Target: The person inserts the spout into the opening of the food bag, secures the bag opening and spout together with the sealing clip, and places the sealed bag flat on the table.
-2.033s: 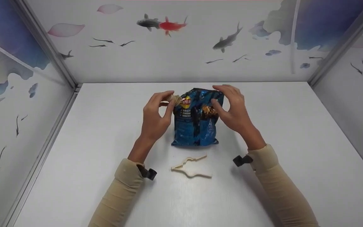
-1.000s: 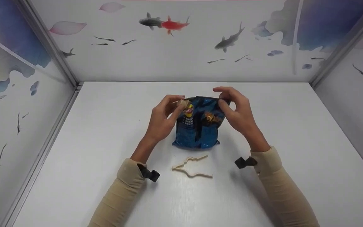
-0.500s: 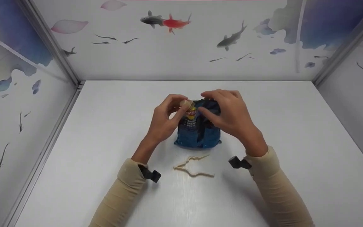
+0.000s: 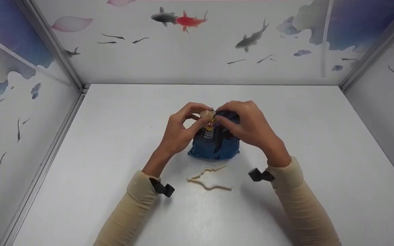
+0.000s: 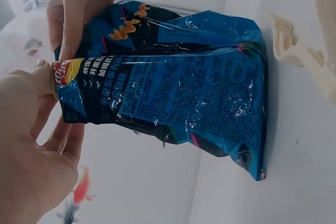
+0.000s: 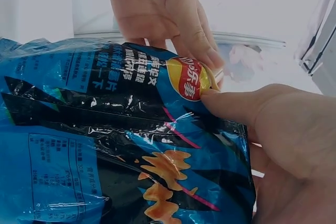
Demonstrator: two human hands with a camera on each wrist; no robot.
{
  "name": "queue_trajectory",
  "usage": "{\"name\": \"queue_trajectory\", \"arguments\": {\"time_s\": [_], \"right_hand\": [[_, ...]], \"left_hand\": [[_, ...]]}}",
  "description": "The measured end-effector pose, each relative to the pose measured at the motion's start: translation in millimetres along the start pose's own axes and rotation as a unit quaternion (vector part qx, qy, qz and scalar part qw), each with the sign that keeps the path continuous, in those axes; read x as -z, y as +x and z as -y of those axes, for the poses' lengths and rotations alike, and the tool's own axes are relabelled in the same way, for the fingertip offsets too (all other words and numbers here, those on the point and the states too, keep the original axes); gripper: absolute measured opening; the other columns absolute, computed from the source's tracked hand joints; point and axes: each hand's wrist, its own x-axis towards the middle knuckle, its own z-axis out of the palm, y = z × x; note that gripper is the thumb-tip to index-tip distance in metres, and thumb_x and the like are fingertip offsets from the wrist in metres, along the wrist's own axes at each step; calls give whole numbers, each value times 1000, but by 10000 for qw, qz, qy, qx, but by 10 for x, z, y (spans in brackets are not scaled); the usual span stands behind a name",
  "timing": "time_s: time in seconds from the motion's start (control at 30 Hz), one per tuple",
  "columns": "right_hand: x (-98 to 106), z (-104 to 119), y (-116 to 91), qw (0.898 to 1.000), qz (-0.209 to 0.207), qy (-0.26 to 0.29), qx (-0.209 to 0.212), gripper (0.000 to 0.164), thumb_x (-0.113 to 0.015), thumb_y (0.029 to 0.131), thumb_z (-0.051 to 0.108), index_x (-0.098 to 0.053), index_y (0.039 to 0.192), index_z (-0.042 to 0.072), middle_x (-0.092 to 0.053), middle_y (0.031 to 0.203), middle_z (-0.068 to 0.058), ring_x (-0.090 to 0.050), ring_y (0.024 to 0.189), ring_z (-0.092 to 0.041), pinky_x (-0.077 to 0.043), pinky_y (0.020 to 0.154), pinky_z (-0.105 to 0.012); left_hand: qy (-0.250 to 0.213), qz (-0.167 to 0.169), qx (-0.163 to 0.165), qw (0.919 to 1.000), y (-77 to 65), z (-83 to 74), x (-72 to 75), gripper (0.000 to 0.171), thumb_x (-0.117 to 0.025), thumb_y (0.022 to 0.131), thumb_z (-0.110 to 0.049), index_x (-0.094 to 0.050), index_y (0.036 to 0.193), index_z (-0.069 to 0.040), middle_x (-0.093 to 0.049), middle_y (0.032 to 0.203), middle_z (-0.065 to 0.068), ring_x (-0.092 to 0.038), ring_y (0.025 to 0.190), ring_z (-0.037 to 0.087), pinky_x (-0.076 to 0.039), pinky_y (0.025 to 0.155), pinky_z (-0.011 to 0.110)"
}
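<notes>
A blue chip bag (image 4: 214,148) stands upright on the white table, its top folded and bunched. My left hand (image 4: 180,131) pinches a small cream bag clip (image 4: 205,114) with a round end at the bag's top left, by the yellow-and-red logo (image 6: 186,77). My right hand (image 4: 248,124) pinches the top edge beside it, its thumb on the near face close to the logo. The hands nearly meet. Fingers hide most of the clip in the wrist views. A second cream clip (image 4: 209,187), V-shaped and spread, lies on the table in front of the bag.
The white table (image 4: 121,143) is enclosed by panels printed with fish and petals, a back wall (image 4: 197,58) among them. Metal rails (image 4: 63,68) run along the corners. A small black wrist camera (image 4: 164,189) sits at each cuff.
Both hands have drawn together at the bag's top. The left hand has moved right with the clip, and the right hand has come left, pulling the top edge inward; the bag looks shorter.
</notes>
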Motion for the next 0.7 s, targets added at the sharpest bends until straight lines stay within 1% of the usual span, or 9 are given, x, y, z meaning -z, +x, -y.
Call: {"name": "queue_trajectory", "arguments": {"time_s": [0.13, 0.27, 0.43, 0.57, 0.63, 0.7], "right_hand": [[-3, -9, 16, 9998, 35, 203, -69, 22, -75, 105, 25, -81, 120, 11, -82, 115, -5, -77, 106, -21, -63, 94, -46], [-9, -34, 15, 9996, -28, 227, -142, 20, -76, 104, 25, -82, 118, 11, -82, 112, -4, -77, 104, -21, -63, 93, -46], [0, -40, 16, 9997, -86, 190, -92, 20, -76, 104, 25, -83, 117, 11, -83, 111, -4, -78, 102, -20, -62, 93, -46], [0, -37, 15, 9997, -106, 207, -80, 19, -76, 104, 24, -83, 116, 11, -83, 110, -5, -78, 101, -21, -62, 93, -47], [-6, -33, 15, 9997, -98, 207, -93, 20, -77, 103, 24, -83, 116, 11, -83, 110, -5, -78, 101, -21, -62, 95, -47], [-14, -28, 19, 9997, -87, 226, -96, 19, -77, 103, 23, -83, 116, 10, -83, 110, -5, -78, 101, -21, -62, 93, -47]], "left_hand": [[-23, -6, -38, 10000, 3, 16, -1, 29, -69, 108, -22, -69, 137, -18, -73, 135, -4, -70, 122, 14, -59, 98, 36], [-74, 10, 68, 9999, -2, 15, -11, 30, -69, 108, -24, -69, 138, -19, -72, 136, -5, -70, 124, 12, -60, 96, 36], [-25, 38, 169, 9998, -1, -6, -15, 32, -69, 108, -26, -68, 140, -20, -71, 138, -5, -69, 125, 12, -60, 95, 37], [131, 108, 264, 9995, -1, -18, 2, 37, -71, 108, -30, -67, 143, -22, -70, 141, -6, -67, 127, 10, -60, 98, 37], [295, 141, 302, 9990, -14, -29, 27, 40, -72, 107, -32, -66, 145, -22, -69, 143, -8, -66, 129, 9, -58, 102, 38], [509, 133, 315, 9981, -34, -44, 62, 43, -73, 106, -34, -65, 146, -22, -68, 144, -9, -64, 130, 8, -57, 105, 38]]}}
